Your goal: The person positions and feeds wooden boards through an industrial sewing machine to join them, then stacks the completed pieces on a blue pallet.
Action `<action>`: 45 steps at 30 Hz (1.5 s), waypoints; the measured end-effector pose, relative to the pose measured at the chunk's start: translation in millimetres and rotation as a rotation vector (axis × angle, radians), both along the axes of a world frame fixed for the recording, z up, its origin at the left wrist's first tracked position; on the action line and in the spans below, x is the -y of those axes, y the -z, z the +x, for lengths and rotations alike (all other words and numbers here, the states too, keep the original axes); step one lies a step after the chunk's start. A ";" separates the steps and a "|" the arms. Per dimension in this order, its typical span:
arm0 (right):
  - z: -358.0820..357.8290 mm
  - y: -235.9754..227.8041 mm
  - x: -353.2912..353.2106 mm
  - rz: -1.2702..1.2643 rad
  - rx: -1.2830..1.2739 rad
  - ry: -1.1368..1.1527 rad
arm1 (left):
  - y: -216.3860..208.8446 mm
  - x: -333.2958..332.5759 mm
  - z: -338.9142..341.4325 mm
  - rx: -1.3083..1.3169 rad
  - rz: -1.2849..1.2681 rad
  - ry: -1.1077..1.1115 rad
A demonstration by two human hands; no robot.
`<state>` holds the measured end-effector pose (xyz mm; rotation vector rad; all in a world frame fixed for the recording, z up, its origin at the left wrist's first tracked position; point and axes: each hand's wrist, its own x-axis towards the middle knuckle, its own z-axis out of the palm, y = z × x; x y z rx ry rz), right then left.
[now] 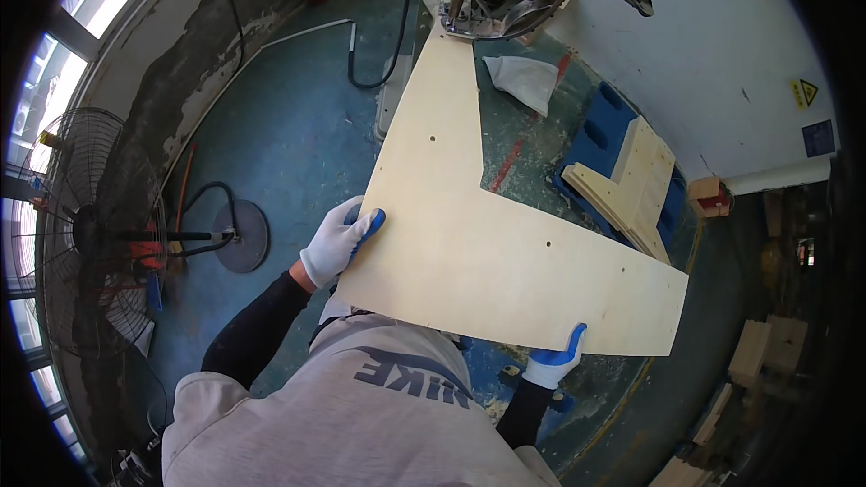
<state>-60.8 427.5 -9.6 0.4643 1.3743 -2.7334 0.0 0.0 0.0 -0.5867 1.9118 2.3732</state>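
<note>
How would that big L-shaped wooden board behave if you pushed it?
The board is probably stiff: no obvious sag shows between left hand and right hand. Being flat, it should slide rather than roll. Its angled shape might make it swing when pushed off-centre.

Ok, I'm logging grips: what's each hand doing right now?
Left hand: closed on the pale panel, at its left edge.
Right hand: closed on the pale panel's near edge.

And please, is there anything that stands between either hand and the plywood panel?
Only the white and blue gloves. The left hand holds the plywood panel at its left edge, the right hand at its near edge; nothing else visible stands between.
</note>
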 end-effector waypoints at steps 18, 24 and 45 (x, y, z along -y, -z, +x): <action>-13.7 -18.4 -1.4 0.190 0.067 0.024 | -48.9 -1.5 -77.3 0.113 -0.666 0.108; -25.5 -13.6 -3.1 0.052 0.065 0.060 | -44.8 -3.1 -76.7 0.055 -0.653 0.082; -91.4 -6.9 50.4 0.052 -0.032 0.018 | -30.0 12.5 -79.0 -0.247 -0.602 -0.195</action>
